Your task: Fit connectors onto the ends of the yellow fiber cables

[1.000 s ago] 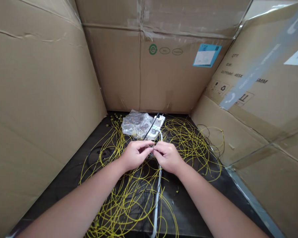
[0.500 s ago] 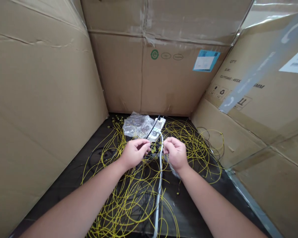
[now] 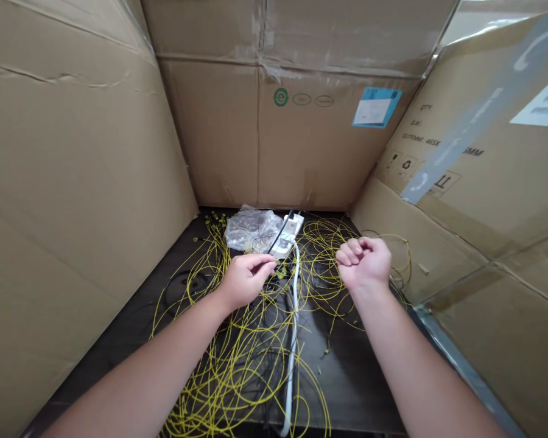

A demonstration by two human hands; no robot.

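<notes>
Thumb and fingers of my left hand (image 3: 249, 281) are pinched together, at what looks like a thin yellow wire near the middle of the tangle. My right hand (image 3: 366, 263) is closed with its fingers curled toward the palm, raised over the right-hand coil; whatever may be in it is hidden. Many thin yellow wires (image 3: 237, 371) lie loosely below my left hand, with small yellow ends (image 3: 281, 269) clustered beside its fingertips. A white power strip (image 3: 284, 243) sits just beyond, and its thick white cable (image 3: 294, 340) runs toward me between my arms.
A clear plastic bag (image 3: 252, 230) lies left of the power strip, where a black cord (image 3: 281, 234) is plugged in. Large cardboard boxes stand at the left (image 3: 82, 182), back (image 3: 301, 152) and right (image 3: 497, 243) of the dark table (image 3: 347, 383).
My right hand has moved right, away from the white cable and my left hand, and its fingers have turned more upward. My left hand has hardly moved.
</notes>
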